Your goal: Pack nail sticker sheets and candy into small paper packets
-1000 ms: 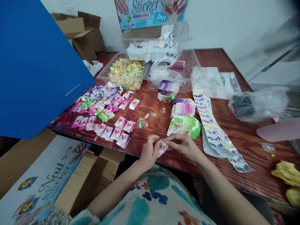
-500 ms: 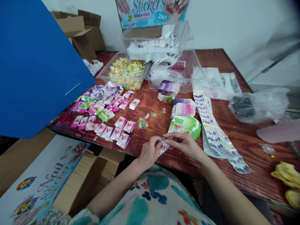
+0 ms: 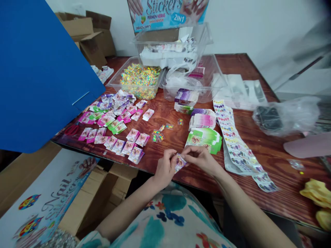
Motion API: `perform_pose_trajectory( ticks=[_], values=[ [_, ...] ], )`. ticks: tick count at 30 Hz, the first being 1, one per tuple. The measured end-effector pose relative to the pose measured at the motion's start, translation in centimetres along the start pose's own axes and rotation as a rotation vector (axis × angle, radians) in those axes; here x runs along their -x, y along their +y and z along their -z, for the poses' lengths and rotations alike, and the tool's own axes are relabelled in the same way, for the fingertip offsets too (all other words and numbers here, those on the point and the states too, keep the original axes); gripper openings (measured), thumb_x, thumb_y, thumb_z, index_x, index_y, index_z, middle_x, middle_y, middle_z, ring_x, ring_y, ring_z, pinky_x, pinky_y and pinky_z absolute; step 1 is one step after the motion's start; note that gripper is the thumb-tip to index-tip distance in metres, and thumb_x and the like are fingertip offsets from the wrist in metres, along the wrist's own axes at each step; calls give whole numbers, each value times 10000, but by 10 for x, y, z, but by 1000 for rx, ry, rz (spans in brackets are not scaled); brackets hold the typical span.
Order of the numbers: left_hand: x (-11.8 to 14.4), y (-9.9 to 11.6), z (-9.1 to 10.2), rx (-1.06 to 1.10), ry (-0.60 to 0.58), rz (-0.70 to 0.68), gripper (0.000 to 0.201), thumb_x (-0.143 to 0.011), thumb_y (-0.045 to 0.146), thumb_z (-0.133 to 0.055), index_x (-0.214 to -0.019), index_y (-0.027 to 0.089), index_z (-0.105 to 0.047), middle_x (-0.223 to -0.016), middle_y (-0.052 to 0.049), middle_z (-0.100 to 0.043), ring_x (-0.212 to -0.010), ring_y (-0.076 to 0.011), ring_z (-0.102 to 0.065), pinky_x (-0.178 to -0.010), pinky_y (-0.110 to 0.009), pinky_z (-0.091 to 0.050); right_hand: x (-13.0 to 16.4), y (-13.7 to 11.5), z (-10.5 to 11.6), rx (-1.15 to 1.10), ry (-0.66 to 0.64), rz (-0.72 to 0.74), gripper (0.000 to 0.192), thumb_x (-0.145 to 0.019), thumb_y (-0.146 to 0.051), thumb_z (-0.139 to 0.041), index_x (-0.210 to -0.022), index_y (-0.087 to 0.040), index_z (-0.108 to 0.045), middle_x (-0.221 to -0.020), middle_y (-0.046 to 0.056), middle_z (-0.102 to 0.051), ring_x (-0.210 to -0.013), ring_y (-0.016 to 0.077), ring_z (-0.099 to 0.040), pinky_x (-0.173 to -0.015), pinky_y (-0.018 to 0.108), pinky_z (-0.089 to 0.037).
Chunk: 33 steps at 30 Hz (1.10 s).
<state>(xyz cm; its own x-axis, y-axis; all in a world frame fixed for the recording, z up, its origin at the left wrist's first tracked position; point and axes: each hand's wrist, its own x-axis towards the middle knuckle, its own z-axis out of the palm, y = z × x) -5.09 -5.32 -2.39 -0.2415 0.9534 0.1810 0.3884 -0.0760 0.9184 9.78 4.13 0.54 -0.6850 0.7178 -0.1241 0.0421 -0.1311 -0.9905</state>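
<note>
A small purple-and-white printed box (image 3: pixel 180 163) is held between both hands over the table's front edge. My left hand (image 3: pixel 166 167) is closed around its left side, thumb and fingers pinching it. At its upper right corner, the fingertips of my right hand (image 3: pixel 200 158) are pinched on the box's end. Just beyond are flat green cartons (image 3: pixel 204 139), with pink ones (image 3: pixel 203 121) behind them. Several little packets of coloured candy (image 3: pixel 158 136) lie ahead on the wood. To the left, finished-looking small boxes (image 3: pixel 129 147) sit in rows.
A loose heap of small boxes (image 3: pixel 113 108) covers the table's left. Clear tubs stand at the back, one with candy packets (image 3: pixel 139 79). A long sticker strip (image 3: pixel 236 144) runs down the right. A blue panel (image 3: pixel 46 75) rises at the left, and an open carton (image 3: pixel 88 199) is below.
The right fingers have closed in at the small box's upper end, which now looks flatter, and more of its printed face shows. Both hands stay at nearly the same place.
</note>
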Motion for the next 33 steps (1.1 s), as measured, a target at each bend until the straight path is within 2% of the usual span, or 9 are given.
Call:
perform_pose_trajectory(
  ticks=[4, 7, 11, 15, 18, 22, 25, 30, 33],
  values=[
    [-2, 5, 0, 32, 84, 47, 128, -966, 269, -415, -1076, 210, -443, -916, -45, -648, -854, -167, -661, -751, -294, -506, 10, 2, -4, -17, -36, 0, 311, -785, -452, -714, -975, -209, -756, -873, 39, -657, -722, 145, -648, -621, 266, -592],
    [-2, 8, 0, 11, 165, 56, 136, -970, 272, -401, -1080, 211, -454, -955, -56, -646, -884, -171, -659, -766, -299, -514, 18, 9, -19, -68, 45, 2, 351, -785, -426, -725, -1096, -264, -736, -945, 42, -675, -714, 147, -660, -643, 290, -611],
    [1, 10, 1, 14, 216, 51, 143, -976, 279, -393, -1089, 216, -452, -963, -59, -649, -876, -166, -659, -763, -301, -523, 23, 21, -39, -130, 180, -12, 341, -789, -405, -724, -1111, -293, -734, -944, 41, -707, -668, 156, -648, -672, 351, -623],
    [3, 12, 8, 19, 251, 75, 138, -981, 294, -386, -1081, 219, -446, -922, -47, -645, -843, -160, -651, -744, -297, -517, 15, 21, -48, -180, 180, -47, 354, -749, -418, -754, -1064, -257, -756, -853, 52, -730, -654, 182, -645, -661, 369, -612],
    [2, 16, 17, 3, 317, 73, 162, -978, 296, -398, -1114, 217, -434, -916, -41, -624, -823, -151, -635, -734, -286, -508, -6, 11, -53, -311, 198, -94, 362, -683, -404, -808, -1005, -244, -763, -806, 36, -731, -622, 163, -638, -648, 341, -601],
    [-4, 13, 37, -187, 573, -35, 224, -928, 266, -491, -1134, 196, -436, -1046, -93, -571, -924, -179, -602, -793, -316, -488, -52, 1, -66, -391, 224, -85, 380, -617, -396, -848, -934, -222, -730, -767, 11, -707, -589, 129, -620, -625, 299, -592],
    [-12, 3, 60, -305, 746, -95, 206, -897, 216, -513, -1095, 191, -463, -1010, -86, -560, -920, -186, -578, -793, -319, -470, -87, 3, -85, -350, 184, -68, 442, -589, -465, -839, -909, -205, -680, -706, -3, -669, -577, 135, -617, -617, 316, -597],
    [-21, -11, 101, -375, 854, -41, 216, -868, 166, -495, -1082, 196, -490, -977, -65, -537, -872, -175, -553, -785, -309, -459, -119, 15, -120, -187, 126, -30, 450, -659, -570, -752, -920, -225, -629, -710, -14, -640, -594, 130, -610, -617, 290, -587],
    [-26, -14, 123, -478, 856, -37, 164, -852, 165, -503, -1011, 204, -518, -918, -49, -546, -886, -195, -548, -818, -330, -445, -125, 23, -125, -118, 151, -8, 422, -677, -559, -738, -911, -225, -629, -656, -28, -587, -540, 121, -555, -514, 254, -545]
  ],
)
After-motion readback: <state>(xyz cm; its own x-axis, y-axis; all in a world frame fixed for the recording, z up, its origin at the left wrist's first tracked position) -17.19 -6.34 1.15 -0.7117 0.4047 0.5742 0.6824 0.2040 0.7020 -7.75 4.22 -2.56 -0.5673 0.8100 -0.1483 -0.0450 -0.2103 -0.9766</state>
